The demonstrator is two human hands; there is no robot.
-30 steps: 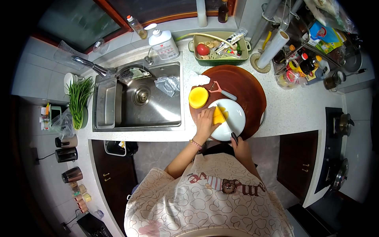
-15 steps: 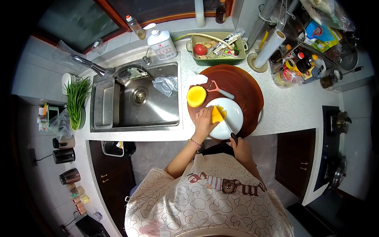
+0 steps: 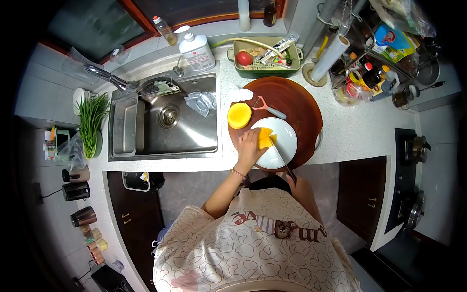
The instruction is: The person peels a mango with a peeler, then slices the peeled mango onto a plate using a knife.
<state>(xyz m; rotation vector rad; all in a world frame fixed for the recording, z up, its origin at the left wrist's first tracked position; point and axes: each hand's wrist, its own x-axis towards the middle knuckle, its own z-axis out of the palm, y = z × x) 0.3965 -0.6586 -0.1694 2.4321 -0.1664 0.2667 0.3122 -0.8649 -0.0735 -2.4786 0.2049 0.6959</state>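
My left hand [image 3: 249,147] presses its fingers onto peeled yellow mango pieces [image 3: 265,140] on a white plate [image 3: 288,134]. In my right hand [image 3: 301,188], near my waist, is the dark handle of a knife [image 3: 279,156]. Its blade slants across the plate and its tip reaches the mango, on the right side of my left fingers. The plate rests on a round brown wooden board [image 3: 306,104]. Also on the board are a larger yellow mango piece [image 3: 239,115], at the left edge, and a peeler [image 3: 268,108] with a red head and grey handle.
Left of the board is a steel sink [image 3: 189,136] with a crumpled plastic bag [image 3: 201,103]. A green basket [image 3: 267,72] of produce stands behind the board. Green stalks [image 3: 91,124] sit far left. Bottles [image 3: 372,78] crowd the right corner, and a stove [image 3: 404,180] is beyond.
My right hand has drawn the knife handle back toward my body and slightly down. The mango under my left hand looks more divided. The whole view has shifted slightly.
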